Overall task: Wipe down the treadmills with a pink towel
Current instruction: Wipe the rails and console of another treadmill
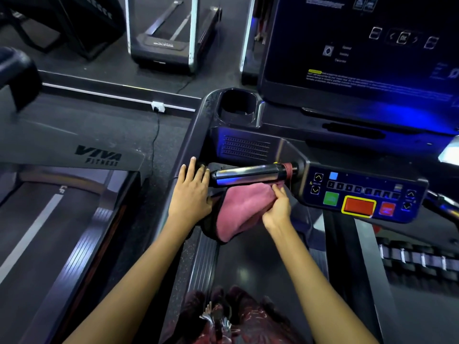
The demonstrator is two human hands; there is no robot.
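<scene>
Right hand [277, 211] grip: fingertips pinching pink towel [244, 212], which hangs draped under chrome handlebar [248, 173] of treadmill [360, 194]. Left hand [191, 194] grip: flat, fingers straight, resting on side rail. Towel: soft, light, limp; best gathered by a bunched fold. Surfaces: hard, glossy. Room: dim gym, blue-lit, further treadmills.

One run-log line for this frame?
left hand: flat on side rail | right hand: pinches pink towel | towel looped round chrome handlebar
</scene>
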